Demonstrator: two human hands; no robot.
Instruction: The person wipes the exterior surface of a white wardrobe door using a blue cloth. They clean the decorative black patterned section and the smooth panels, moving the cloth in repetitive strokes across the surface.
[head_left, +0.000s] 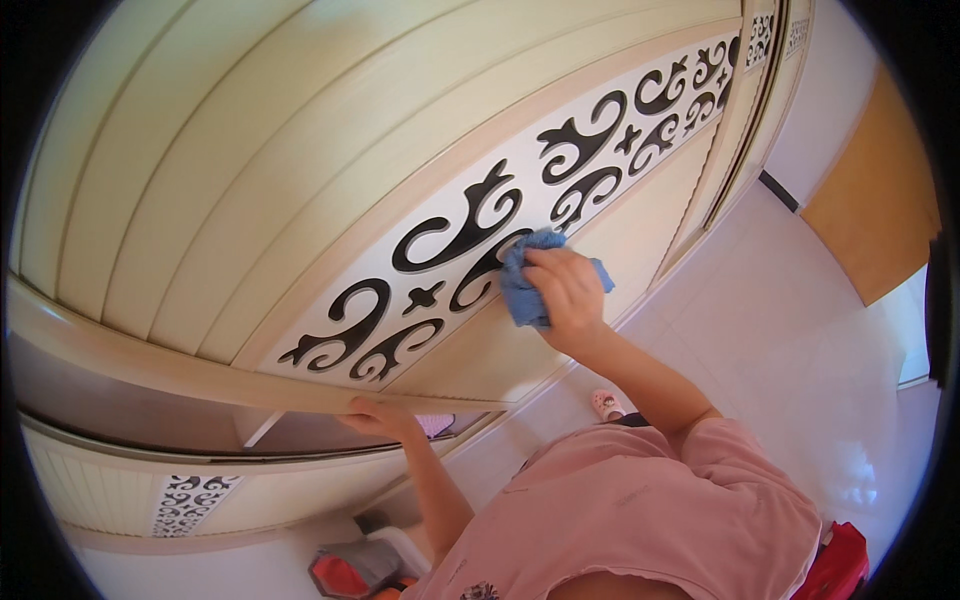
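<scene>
My right hand (571, 296) grips a bunched blue cloth (529, 289) and presses it to the lower edge of a white panel with black scrollwork (442, 259). The panel is set into a cream sliding wardrobe door (465, 360) with ribbed boards above it. My left hand (381, 417) holds the side edge of this door, its fingers partly hidden around the edge. Beside that hand a gap opens into the wardrobe interior (322, 431), where a pink patterned item (436, 425) shows low down.
Another door with the same scrollwork (193, 504) stands on the left. A grey and red bag-like item (352, 570) lies at the bottom. Pale glossy floor (757, 337) runs to a wooden panel (870, 195). Something red (836, 562) sits at lower right, and a pink clog (606, 403) is on my foot.
</scene>
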